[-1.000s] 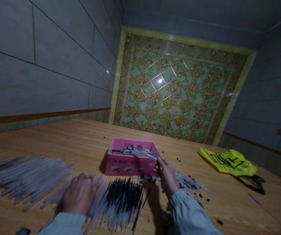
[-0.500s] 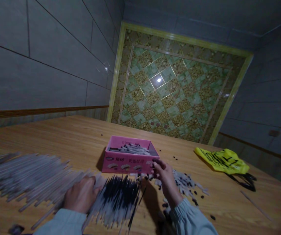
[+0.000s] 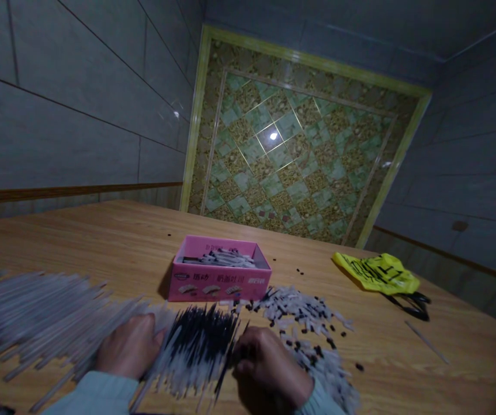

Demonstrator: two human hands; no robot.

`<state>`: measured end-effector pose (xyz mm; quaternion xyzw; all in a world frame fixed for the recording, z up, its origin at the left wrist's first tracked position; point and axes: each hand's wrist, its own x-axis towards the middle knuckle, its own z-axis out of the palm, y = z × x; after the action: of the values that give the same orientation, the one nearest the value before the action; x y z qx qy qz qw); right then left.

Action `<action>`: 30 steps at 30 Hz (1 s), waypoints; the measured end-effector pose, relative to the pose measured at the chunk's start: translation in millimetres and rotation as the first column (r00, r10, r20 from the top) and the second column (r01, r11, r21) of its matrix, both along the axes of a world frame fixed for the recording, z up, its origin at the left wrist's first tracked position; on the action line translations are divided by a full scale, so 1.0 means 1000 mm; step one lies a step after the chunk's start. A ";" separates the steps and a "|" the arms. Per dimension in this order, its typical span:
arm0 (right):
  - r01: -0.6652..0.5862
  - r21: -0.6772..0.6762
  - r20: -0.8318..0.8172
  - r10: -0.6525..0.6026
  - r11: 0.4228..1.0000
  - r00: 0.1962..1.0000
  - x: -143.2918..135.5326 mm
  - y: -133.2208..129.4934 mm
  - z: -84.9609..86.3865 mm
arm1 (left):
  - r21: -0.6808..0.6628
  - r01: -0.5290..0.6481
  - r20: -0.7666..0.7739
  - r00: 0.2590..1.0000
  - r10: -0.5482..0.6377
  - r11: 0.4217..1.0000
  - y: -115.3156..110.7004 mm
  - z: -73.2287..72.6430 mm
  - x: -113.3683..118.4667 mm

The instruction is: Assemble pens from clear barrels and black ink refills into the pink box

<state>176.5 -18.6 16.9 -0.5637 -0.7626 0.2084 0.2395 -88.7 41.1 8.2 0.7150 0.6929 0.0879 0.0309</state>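
My left hand (image 3: 129, 347) rests, fingers curled, between a spread of thin pale tubes (image 3: 40, 317) and a bundle of thin sticks, black at the far end and pale at the near end (image 3: 202, 340). What its fingers hold, if anything, is hidden. My right hand (image 3: 271, 363) is low at the right edge of that bundle, fingers pinched beside the dark outermost sticks; whatever they grip is too dark to make out. Behind the bundle stands an open pink box (image 3: 217, 283) holding several pale sticks with dark ends (image 3: 228, 258).
Small pale and black pieces (image 3: 295, 308) are scattered right of the box and beside my right wrist. Farther right lie a yellow bag (image 3: 378, 274) with black handles and one loose thin tube (image 3: 426, 342). The wooden table (image 3: 113, 236) meets tiled walls.
My right hand has come down from the box's front right corner to the right edge of the black-ended bundle. My left hand stays among the tubes. The view has shifted slightly.
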 end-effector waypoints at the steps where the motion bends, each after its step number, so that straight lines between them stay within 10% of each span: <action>1: -0.051 0.009 0.053 0.051 0.999 0.997 -0.007 -0.002 -0.001 | -0.001 0.001 -0.002 1.000 -0.001 1.000 0.000 0.000 0.000; 14: -0.247 0.265 0.389 0.132 0.932 0.912 -0.046 -0.002 -0.013 | 0.025 0.025 0.021 0.999 -0.025 0.999 -0.004 -0.002 0.004; 30: -0.275 0.373 0.372 0.129 0.886 0.919 -0.037 0.002 -0.032 | 0.030 0.047 0.074 0.996 -0.049 0.998 0.006 -0.011 -0.004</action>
<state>139.6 -16.1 -14.7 -0.4427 -0.8740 -0.0352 0.1971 -92.6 46.6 -2.4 0.7282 0.6724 0.1237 0.0487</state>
